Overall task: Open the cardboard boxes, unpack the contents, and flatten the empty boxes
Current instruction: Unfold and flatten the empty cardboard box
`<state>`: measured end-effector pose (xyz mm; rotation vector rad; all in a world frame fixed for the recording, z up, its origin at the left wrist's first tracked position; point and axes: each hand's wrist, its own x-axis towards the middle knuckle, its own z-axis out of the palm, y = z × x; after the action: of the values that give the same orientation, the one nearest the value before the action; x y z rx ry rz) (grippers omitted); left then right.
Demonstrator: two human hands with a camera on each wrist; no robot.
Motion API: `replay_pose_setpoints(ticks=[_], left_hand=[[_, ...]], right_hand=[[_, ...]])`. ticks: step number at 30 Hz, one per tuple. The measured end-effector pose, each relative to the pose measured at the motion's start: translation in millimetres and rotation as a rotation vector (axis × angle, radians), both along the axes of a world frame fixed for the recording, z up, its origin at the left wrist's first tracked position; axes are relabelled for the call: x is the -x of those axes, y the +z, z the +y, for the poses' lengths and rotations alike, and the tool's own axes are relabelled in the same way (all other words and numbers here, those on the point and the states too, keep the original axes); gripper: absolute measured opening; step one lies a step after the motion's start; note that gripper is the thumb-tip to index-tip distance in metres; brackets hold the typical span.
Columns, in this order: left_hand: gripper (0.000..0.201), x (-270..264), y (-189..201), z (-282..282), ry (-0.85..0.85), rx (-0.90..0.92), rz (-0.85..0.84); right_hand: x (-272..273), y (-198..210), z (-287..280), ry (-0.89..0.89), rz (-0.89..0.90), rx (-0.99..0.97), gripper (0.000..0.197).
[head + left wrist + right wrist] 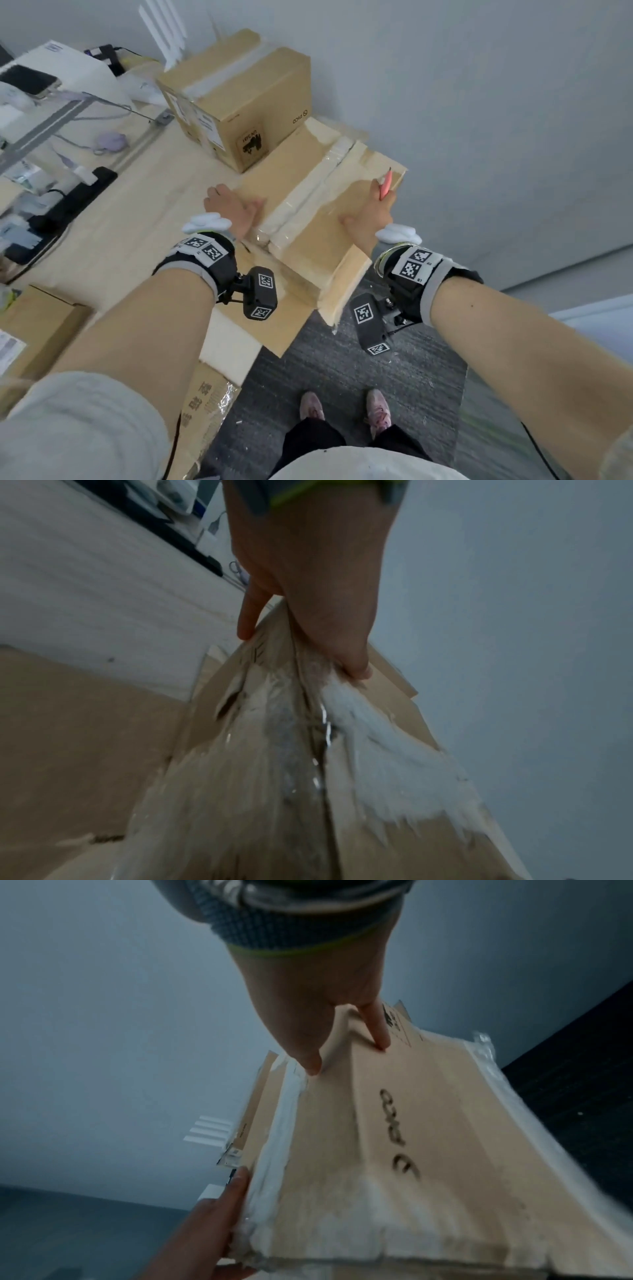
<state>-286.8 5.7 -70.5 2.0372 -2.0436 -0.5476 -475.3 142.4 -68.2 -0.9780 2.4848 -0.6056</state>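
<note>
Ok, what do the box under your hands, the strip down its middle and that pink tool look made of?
The box looks like matte brown corrugated cardboard, with raw torn edges. The strip seems to be glossy clear plastic tape, wrinkled and glinting. The pink tool in the right hand is probably plastic; too small to confirm.

The head view is evenly lit and bent at its edges; both wrist views are dim and blurred.

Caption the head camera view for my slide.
Both hands press a taped cardboard box flat, right hand holding a pink cutter.
</note>
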Motion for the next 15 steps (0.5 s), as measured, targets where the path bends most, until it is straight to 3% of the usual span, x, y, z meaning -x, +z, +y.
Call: replay_pose_setpoints(ticks=[6, 15], left_hand=[[0.078, -1.3, 2.1, 70.1, 0.211, -0.032, 0.103], [0.057, -23.5, 33.7, 175.6, 0.185, 0.062, -0.007]], right_hand=[[8.2, 1.3, 15.5, 0.058, -0.007, -0.015, 0.099], [-5.3, 17.0, 23.8, 0.271, 0.049, 0.11, 0.099]])
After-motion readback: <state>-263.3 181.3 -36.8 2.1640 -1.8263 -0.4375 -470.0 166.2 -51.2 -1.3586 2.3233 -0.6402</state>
